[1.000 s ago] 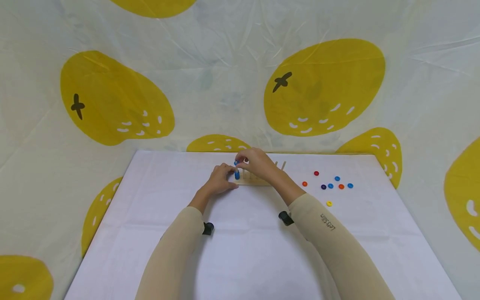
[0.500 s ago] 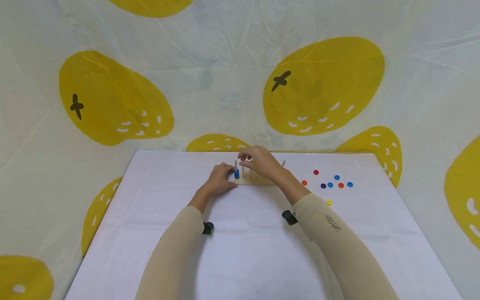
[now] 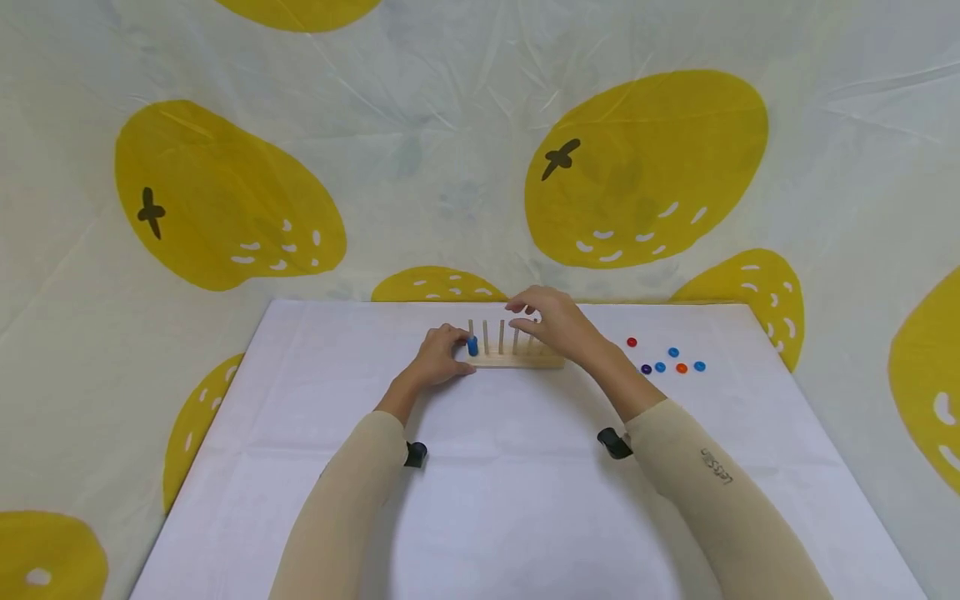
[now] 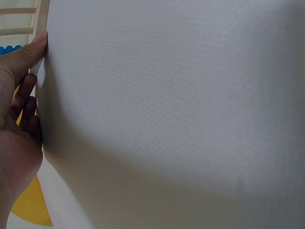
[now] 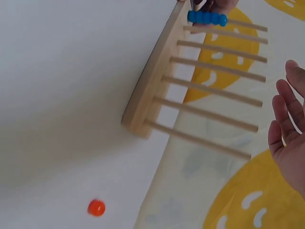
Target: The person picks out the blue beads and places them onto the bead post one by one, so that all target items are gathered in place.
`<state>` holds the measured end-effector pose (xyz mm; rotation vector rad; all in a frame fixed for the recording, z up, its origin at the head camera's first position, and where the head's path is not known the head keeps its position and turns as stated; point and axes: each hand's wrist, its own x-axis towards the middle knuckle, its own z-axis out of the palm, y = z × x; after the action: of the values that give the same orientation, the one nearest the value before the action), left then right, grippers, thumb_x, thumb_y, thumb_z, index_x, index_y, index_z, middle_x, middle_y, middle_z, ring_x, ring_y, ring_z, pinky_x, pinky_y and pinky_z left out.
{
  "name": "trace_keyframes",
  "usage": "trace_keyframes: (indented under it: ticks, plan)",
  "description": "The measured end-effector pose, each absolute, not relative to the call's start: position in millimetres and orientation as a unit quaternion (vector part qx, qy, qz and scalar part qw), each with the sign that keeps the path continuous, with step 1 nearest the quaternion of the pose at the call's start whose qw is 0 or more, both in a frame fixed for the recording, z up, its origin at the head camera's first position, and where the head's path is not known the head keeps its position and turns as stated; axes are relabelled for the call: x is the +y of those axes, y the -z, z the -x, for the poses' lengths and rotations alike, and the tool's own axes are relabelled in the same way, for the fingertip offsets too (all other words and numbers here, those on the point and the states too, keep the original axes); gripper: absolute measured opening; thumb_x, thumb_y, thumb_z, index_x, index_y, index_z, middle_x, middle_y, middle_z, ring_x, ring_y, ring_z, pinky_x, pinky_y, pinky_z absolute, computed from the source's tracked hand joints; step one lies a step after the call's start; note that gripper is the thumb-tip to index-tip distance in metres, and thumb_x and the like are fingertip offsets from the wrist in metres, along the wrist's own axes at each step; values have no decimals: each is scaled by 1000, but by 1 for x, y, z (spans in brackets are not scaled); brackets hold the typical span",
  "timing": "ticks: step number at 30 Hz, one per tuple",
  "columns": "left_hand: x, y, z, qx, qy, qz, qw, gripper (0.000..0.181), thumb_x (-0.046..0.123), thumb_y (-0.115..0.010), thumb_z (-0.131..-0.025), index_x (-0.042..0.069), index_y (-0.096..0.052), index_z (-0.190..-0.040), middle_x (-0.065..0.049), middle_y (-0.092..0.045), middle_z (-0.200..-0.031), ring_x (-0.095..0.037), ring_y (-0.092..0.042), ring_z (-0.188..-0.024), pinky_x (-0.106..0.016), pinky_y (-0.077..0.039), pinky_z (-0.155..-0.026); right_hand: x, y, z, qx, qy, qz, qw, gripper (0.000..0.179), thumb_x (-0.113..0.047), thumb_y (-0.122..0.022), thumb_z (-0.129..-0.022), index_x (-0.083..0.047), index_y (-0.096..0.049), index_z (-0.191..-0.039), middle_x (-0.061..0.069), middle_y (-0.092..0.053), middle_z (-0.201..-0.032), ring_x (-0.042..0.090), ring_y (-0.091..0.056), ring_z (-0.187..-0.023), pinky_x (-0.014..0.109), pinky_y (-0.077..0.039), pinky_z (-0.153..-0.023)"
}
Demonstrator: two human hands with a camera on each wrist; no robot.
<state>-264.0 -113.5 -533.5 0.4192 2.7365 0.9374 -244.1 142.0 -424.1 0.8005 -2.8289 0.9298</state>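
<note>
A wooden peg stand (image 3: pixel 517 362) lies along the back of the white table, its row of thin pegs upright. Blue beads (image 3: pixel 472 346) are stacked on its leftmost peg; in the right wrist view the same blue stack (image 5: pixel 206 18) covers the lower part of that peg. My left hand (image 3: pixel 435 357) holds the stand's left end, its thumb against the front edge of the base (image 4: pixel 40 19). Above the stand's right part is my right hand (image 3: pixel 551 321), nothing in it, fingers loosely bent. The right wrist view shows this hand (image 5: pixel 290 124) apart from the peg tips.
Loose beads lie right of the stand: a red bead (image 3: pixel 632 342), a dark purple bead (image 3: pixel 647 369), an orange bead (image 3: pixel 682 368) and several blue ones (image 3: pixel 700 366). Another orange bead (image 5: pixel 96 207) shows in the right wrist view. A fruit-patterned cloth (image 3: pixel 450 167) hangs behind the table.
A blue bead pinched by my right hand has gone onto the leftmost peg's stack. That hand has let go and moved right, its forearm now covering two loose beads. The left hand stays put.
</note>
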Motion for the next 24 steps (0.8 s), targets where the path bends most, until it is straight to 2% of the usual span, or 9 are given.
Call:
trace_keyframes:
  ticks: [13,20,24]
  plan:
    - [-112,531,262,932,-314,-139,114,62,24,-87,-84,11,-62,-139,-8,-58,-133,-30,-46,-130,-44,-39,-116,224,439,220,-912,-318,-229,118,30,-8,-82,-87,-4,-73,-116,10,-73,-111,29,-67,-100,49,-57,-89]
    - [-112,531,263,933,-313,-140,109,61,24,-87,-84,11,-63,-138,-9,-58,-131,-30,-46,-130,-45,-39,-116,278,457,204,-931,-303,-171,110,32,-10,-79,-90,-6,-71,-121,14,-74,-114,39,-68,-102,57,-56,-89]
    - [-113,533,263,933,-313,-138,112,62,25,-87,-84,11,-62,-139,-8,-58,-132,-30,-45,-130,-45,-39,-116,305,466,197,-943,-288,-138,95,35,-12,-78,-92,-6,-70,-125,15,-73,-117,40,-67,-106,58,-54,-92]
